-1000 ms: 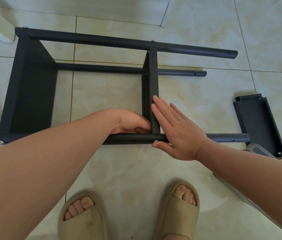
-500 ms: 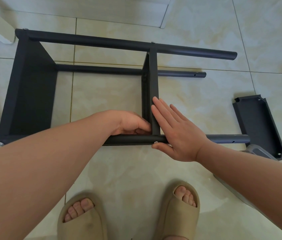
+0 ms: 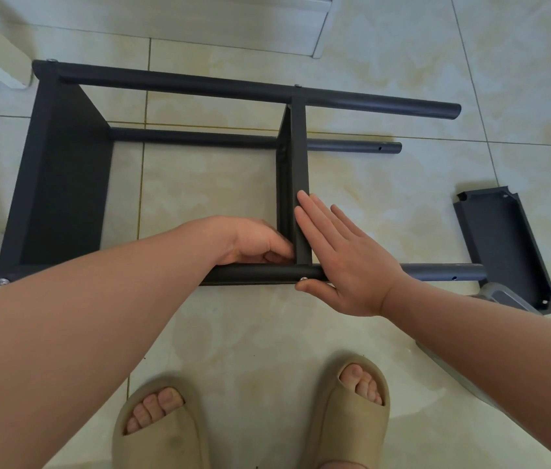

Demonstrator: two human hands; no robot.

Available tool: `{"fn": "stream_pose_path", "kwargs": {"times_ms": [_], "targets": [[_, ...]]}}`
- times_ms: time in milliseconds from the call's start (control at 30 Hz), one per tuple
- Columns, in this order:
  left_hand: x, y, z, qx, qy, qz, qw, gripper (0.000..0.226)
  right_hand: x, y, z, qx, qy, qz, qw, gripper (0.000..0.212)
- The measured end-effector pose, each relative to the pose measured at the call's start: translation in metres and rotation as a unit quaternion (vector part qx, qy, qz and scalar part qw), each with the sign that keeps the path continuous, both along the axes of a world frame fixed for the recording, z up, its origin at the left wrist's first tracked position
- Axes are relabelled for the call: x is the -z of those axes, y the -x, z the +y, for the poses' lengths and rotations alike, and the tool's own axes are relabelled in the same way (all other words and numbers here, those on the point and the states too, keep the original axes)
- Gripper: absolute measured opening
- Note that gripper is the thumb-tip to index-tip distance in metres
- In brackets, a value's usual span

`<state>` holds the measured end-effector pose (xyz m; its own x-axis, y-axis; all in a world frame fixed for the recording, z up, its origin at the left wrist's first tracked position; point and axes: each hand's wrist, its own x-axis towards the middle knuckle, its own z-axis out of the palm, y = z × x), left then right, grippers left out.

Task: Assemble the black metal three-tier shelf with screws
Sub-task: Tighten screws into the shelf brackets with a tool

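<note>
Two of the three tiers are fitted: the black shelf frame (image 3: pixel 199 86) lies on its side on the tiled floor (image 3: pixel 199 184), just ahead of the person's sandals (image 3: pixel 162 431). It has an end tier (image 3: pixel 64 184) at the left and a middle tier (image 3: pixel 299 157) partway along. The loose tier panel (image 3: pixel 500 245) lies apart at the right, beyond the free pole ends. The right hand (image 3: pixel 345 262) is flat, its straight fingers laid along the middle tier's edge, its palm over the near pole (image 3: pixel 260 274) and its thumb tip just beside a screw (image 3: pixel 303 278) in that pole. The left hand (image 3: pixel 253 240) is tucked into the inner corner where tier meets pole, fingers curled. The frame is painted tube and sheet, so it should be stiff and fairly light, and smooth enough to slide on tile. With one end open it will probably rack if it is lifted by the free pole ends. The better hold is on a pole close to a fitted tier, keeping clear of the thin sheet edges. The left fingertips are hidden behind the tier, so I cannot tell whether they pinch a nut or anything else. A fourth pole, if fitted, is masked by the near one. A grey object (image 3: pixel 504 297) is cut off by the right forearm, and no tool or spare screws show.
</note>
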<state>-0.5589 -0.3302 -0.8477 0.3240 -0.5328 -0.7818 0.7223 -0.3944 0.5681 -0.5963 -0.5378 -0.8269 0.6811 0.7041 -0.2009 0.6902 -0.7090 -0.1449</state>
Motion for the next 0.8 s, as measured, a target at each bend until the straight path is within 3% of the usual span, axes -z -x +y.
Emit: {"fn": "stream_pose_path", "kwargs": {"times_ms": [233, 433, 700, 800], "targets": [[-0.0032, -0.0012, 0.0024, 0.023, 0.007, 0.04, 0.999, 0.021, 0.0008, 0.0004, 0.0004, 0.0, -0.004, -0.002, 1.0, 0.095], [-0.0027, -0.0003, -0.0007, 0.007, -0.006, -0.019, 1.0, 0.013, 0.0007, 0.0001, 0.0001, -0.001, -0.002, -0.004, 1.0, 0.095], [-0.0049, 0.0, 0.0014, 0.023, 0.012, 0.011, 1.0, 0.022, 0.0006, 0.0002, 0.0001, 0.0, -0.002, -0.002, 1.0, 0.095], [-0.0053, 0.0002, -0.0009, 0.022, -0.004, -0.02, 1.0, 0.022, 0.0008, 0.0002, 0.0004, 0.0, -0.002, -0.002, 1.0, 0.095]]}}
